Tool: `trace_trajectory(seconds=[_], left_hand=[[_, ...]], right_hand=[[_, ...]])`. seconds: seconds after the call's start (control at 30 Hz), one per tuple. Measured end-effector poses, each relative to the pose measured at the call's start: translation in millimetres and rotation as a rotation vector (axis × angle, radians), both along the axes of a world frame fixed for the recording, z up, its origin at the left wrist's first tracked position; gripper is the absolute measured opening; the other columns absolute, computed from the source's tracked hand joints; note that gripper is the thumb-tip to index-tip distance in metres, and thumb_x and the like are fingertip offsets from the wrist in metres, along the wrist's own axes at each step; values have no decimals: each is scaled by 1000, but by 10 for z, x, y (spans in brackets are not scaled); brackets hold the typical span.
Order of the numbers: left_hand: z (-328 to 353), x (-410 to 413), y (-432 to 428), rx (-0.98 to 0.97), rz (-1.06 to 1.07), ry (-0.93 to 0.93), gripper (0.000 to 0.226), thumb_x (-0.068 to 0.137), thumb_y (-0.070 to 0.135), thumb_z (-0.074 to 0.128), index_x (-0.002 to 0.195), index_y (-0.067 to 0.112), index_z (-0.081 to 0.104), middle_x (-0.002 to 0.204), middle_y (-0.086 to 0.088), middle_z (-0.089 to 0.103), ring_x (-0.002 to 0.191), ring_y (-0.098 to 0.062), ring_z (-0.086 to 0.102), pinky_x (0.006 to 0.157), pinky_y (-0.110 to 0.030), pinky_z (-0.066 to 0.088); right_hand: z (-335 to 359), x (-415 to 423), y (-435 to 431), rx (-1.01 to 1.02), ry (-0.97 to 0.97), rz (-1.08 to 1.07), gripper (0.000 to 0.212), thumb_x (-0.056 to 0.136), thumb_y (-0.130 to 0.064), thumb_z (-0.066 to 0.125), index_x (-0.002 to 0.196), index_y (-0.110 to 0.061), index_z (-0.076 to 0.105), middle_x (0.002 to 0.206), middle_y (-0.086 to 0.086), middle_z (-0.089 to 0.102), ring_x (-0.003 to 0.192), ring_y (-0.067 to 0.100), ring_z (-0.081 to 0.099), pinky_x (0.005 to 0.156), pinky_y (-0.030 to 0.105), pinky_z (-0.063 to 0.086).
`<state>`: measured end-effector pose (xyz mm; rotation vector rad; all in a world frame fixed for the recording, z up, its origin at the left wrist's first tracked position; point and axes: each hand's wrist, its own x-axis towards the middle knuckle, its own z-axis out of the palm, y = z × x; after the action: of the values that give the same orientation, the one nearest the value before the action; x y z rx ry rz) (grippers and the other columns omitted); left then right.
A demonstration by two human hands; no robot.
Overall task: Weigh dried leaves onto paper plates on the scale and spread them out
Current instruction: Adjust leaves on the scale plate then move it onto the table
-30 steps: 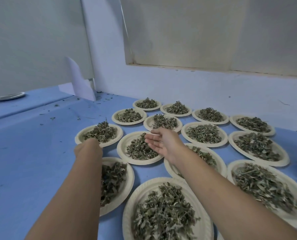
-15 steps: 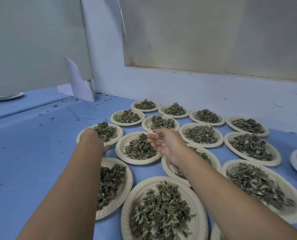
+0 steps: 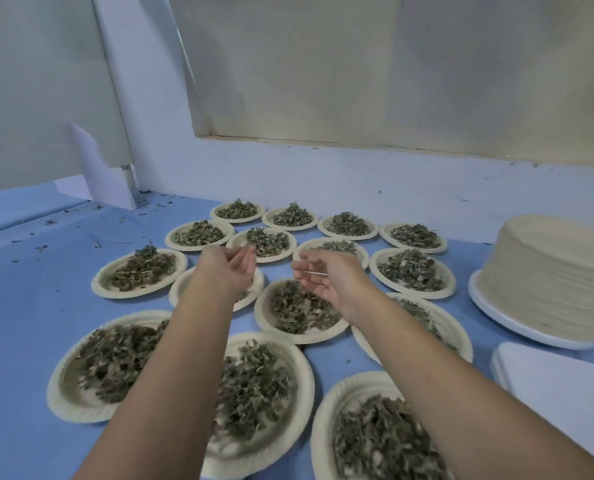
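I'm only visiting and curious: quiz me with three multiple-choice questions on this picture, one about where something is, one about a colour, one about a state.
1. Where does the tall stack of empty plates stand?
A. far left
B. on the right
C. in a hand

2. What colour is the table cover?
A. red
B. blue
C. black

3. The laid-out plates are:
A. holding dried leaves
B. empty
C. upside down

Answers:
1 B, the stack sits near the right edge of the view.
2 B, blue shows all around the plates.
3 A, leaf piles show on them.
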<state>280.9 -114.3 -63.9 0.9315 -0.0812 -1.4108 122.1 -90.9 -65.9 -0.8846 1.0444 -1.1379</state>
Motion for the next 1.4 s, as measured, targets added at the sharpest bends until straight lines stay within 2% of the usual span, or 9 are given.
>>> trace_trajectory(seconds=[0.1, 0.27, 0.33, 0.47, 0.6, 0.73, 0.9, 1.2, 1.4], left_hand=[[41, -660, 117, -22, -165, -26, 25, 100, 6, 31, 89, -1, 52, 88, -8, 59, 79, -16, 59, 75, -23, 47], [123, -1665, 304, -109, -397, -249, 30, 96, 6, 33, 81, 6, 58, 78, 0, 61, 64, -11, 54, 60, -19, 42], [171, -2031, 401, -173, -442, -309, 26, 95, 3, 35, 86, 8, 59, 71, 1, 63, 57, -9, 54, 57, -17, 43], [262, -2555, 560, -252, -520, -361, 21, 95, 1, 40, 87, 7, 59, 69, -2, 62, 50, -9, 54, 54, -16, 42], [250, -2804, 594, -244, -554, -376, 22, 96, 5, 44, 81, 8, 58, 59, 0, 65, 41, -4, 57, 54, -16, 40], [177, -2916, 599, -203, -544, -330, 19, 96, 6, 46, 85, 8, 61, 67, 1, 67, 47, -6, 59, 54, -15, 46], [95, -2985, 609, -178, -557, -313, 20, 96, 5, 42, 92, 7, 62, 80, -1, 66, 66, -11, 59, 64, -18, 46], [76, -2995, 594, -161, -555, -344, 25, 94, 2, 37, 96, 7, 62, 81, -1, 67, 66, -10, 59, 63, -18, 47], [130, -2989, 599, -174, -557, -367, 26, 93, 1, 37, 86, 10, 61, 80, 0, 66, 65, -10, 57, 68, -18, 47]], right_hand=[[65, -415, 155, -21, -5, -49, 20, 94, -3, 48, 107, 1, 62, 78, 10, 67, 65, 16, 62, 62, 21, 51], [173, -1196, 395, -194, 119, -222, 13, 94, -2, 50, 95, -4, 63, 64, 3, 68, 51, 6, 60, 53, 15, 48], [209, -1539, 463, -349, 371, -383, 12, 93, -8, 55, 90, -8, 67, 69, 2, 67, 51, 3, 59, 53, 17, 47], [304, -2226, 614, -671, 1170, -561, 19, 93, -19, 57, 102, -12, 73, 101, 1, 72, 93, 14, 64, 81, 23, 44], [372, -2722, 570, -529, 1640, -451, 34, 100, -16, 43, 130, -19, 59, 130, 1, 60, 121, 21, 51, 95, 33, 41], [326, -2836, 499, -413, 1640, -329, 37, 102, -17, 36, 134, -20, 54, 134, 5, 57, 124, 25, 49, 97, 38, 43], [268, -2823, 464, -415, 1694, -335, 32, 99, -12, 38, 119, -11, 63, 120, 12, 64, 113, 30, 55, 91, 41, 46], [274, -2835, 445, -423, 1721, -293, 31, 100, -13, 38, 118, -6, 63, 114, 16, 65, 109, 33, 55, 89, 42, 44], [218, -2832, 401, -469, 1726, -319, 32, 94, 1, 40, 117, -7, 61, 102, 15, 63, 99, 32, 56, 78, 36, 43]])
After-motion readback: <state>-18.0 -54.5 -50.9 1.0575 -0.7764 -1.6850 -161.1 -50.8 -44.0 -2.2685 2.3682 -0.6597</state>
